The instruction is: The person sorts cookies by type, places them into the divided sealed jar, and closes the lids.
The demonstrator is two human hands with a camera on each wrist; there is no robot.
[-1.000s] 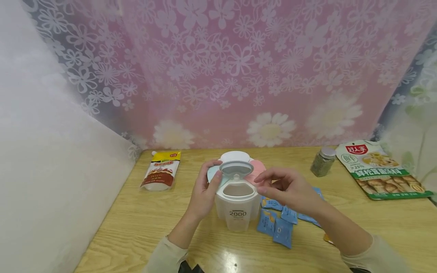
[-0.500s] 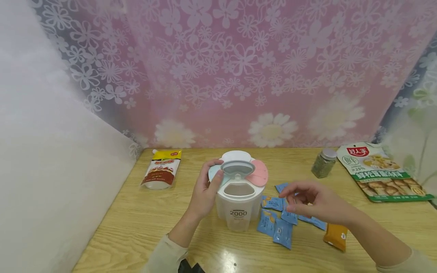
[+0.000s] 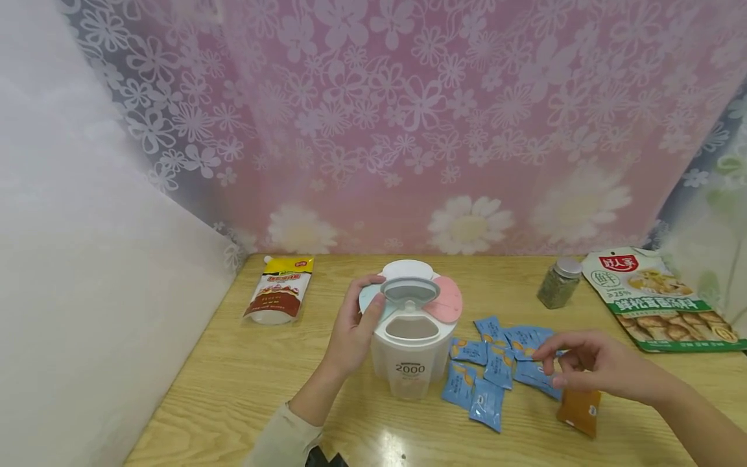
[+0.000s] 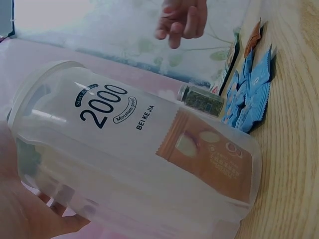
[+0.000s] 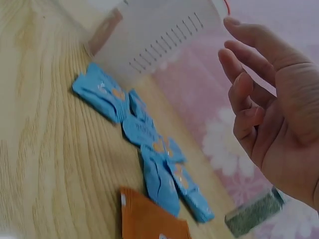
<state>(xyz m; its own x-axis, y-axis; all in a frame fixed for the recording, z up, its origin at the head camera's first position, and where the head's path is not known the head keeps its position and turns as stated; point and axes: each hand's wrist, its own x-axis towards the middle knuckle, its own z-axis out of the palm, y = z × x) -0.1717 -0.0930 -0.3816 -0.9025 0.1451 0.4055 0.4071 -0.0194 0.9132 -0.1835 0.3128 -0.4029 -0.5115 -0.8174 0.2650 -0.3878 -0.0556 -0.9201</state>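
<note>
A translucent storage container (image 3: 403,366) marked 2000 stands upright on the table, its lid sectioned in white, pale blue and pink. Its front flap (image 3: 411,290) is tipped up, leaving that compartment uncovered. My left hand (image 3: 353,334) grips the container's left side, thumb over the pale blue section. Through the front wall in the left wrist view shows an orange packet (image 4: 212,157) lying at the bottom. My right hand (image 3: 607,368), fingers loosely bent and holding nothing, hovers above another orange packet (image 3: 579,413). Several blue packets (image 3: 487,401) lie between it and the container.
At the back right are a glass jar (image 3: 559,284) of dried green herbs and a large mushroom-pictured bag (image 3: 659,298). A yellow, white and brown spouted pouch (image 3: 280,290) lies at the back left. A floral curtain (image 3: 373,130) hangs behind the table.
My right hand has moved away from the container's rim, rightward and down over the packets, bringing the loose orange packet into fuller view. My left hand keeps its grip on the container.
</note>
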